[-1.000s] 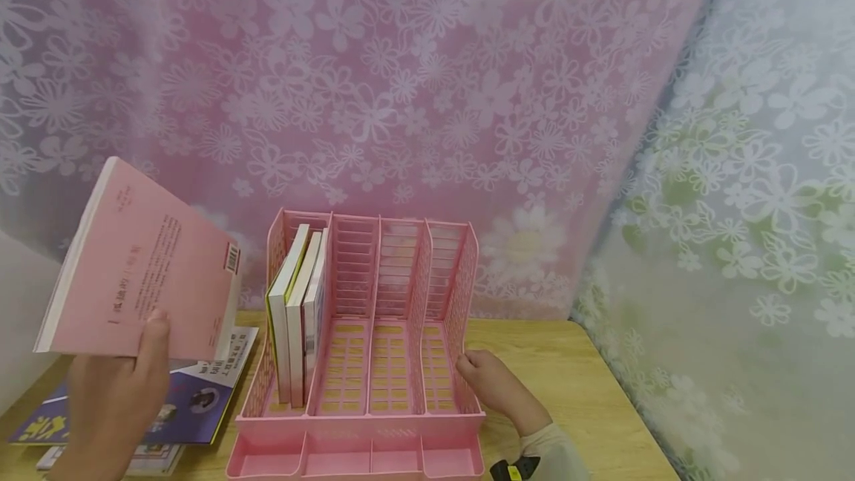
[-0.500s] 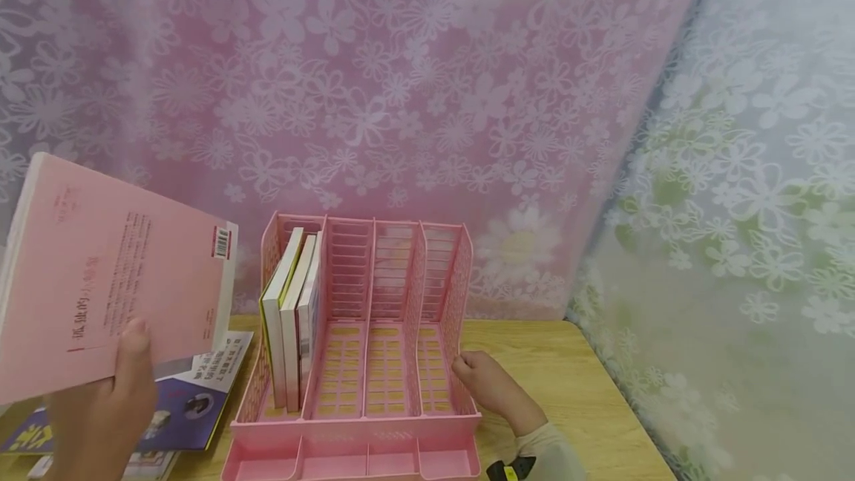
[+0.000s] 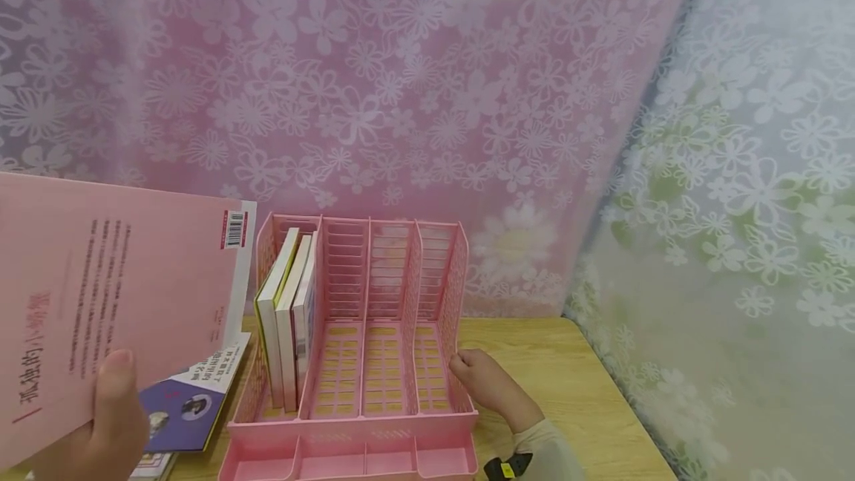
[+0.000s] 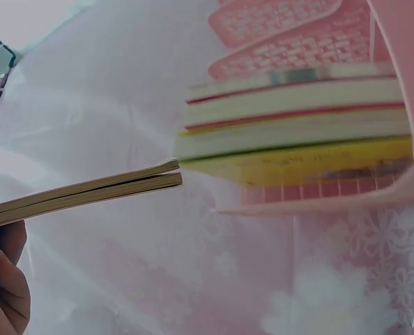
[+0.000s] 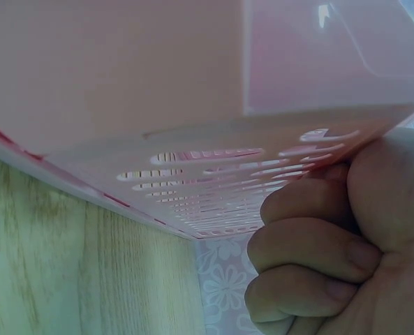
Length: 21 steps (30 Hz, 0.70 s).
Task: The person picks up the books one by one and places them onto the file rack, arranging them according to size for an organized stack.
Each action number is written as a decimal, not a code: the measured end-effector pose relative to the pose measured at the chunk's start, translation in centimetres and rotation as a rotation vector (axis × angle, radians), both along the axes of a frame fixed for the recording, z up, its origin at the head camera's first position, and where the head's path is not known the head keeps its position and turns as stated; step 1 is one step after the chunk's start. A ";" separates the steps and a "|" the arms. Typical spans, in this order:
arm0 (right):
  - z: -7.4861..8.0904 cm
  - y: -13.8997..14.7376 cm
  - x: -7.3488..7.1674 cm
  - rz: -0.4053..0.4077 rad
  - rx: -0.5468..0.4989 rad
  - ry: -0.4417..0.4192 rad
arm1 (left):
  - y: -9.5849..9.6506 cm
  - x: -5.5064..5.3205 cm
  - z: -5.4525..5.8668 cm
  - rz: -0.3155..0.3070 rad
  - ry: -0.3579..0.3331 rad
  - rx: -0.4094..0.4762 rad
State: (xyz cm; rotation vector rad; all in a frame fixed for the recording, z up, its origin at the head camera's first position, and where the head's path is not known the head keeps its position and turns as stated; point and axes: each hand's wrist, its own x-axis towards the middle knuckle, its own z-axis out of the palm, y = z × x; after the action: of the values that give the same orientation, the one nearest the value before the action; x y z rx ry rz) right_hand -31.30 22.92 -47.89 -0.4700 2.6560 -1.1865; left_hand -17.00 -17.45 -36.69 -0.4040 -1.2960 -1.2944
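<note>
My left hand point(image 3: 100, 421) grips a pink paperback book point(image 3: 160, 273), thumb on its back cover with the barcode. The book is raised at the left of the head view, cut off by the frame edge. In the left wrist view its page edge point(image 4: 88, 194) shows, fingers curled beneath. A pink plastic desk book rack point(image 3: 357, 427) stands on the table, with several books point(image 3: 283, 325) upright in its leftmost compartment. My right hand point(image 3: 494, 388) holds the edge of the rack's right side wall. In the right wrist view, that hand's fingers point(image 5: 304, 244) are curled beside the slotted wall.
A purple book point(image 3: 183, 418) lies on a stack on the table point(image 3: 548, 362), left of the rack and partly behind the left hand. Small trays run along the rack's front. A flowered curtain point(image 3: 374, 95) hangs behind, and a paler one point(image 3: 755, 243) at the right.
The pink book has moved left and lower in the head view, its cover turning more toward me and its far edge tipping. The right hand stays on the rack wall.
</note>
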 end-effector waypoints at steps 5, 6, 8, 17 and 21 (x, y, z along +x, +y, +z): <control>0.2 0.0 0.1 -0.003 0.004 0.006 | 1.8 0.0 0.4 -0.066 0.072 0.054; 0.2 0.0 0.1 -0.003 0.007 0.011 | 2.2 0.2 0.5 -0.067 0.055 0.048; 0.3 -0.1 0.1 -0.003 0.013 0.014 | 2.9 0.3 0.2 -0.090 0.049 0.059; 0.4 -0.1 0.2 0.000 0.032 0.033 | 4.3 -0.8 -2.2 -0.051 -0.126 -0.312; 0.4 -0.1 0.3 -0.002 0.024 0.030 | 5.1 -1.3 -2.8 -0.023 -0.306 -0.412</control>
State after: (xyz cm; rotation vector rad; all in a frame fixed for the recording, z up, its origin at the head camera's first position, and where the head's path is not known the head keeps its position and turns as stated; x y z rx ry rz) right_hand -31.00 22.83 -47.48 -0.4845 2.6938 -1.1559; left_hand -18.32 -12.32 -39.49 -0.5215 -1.8320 -1.1333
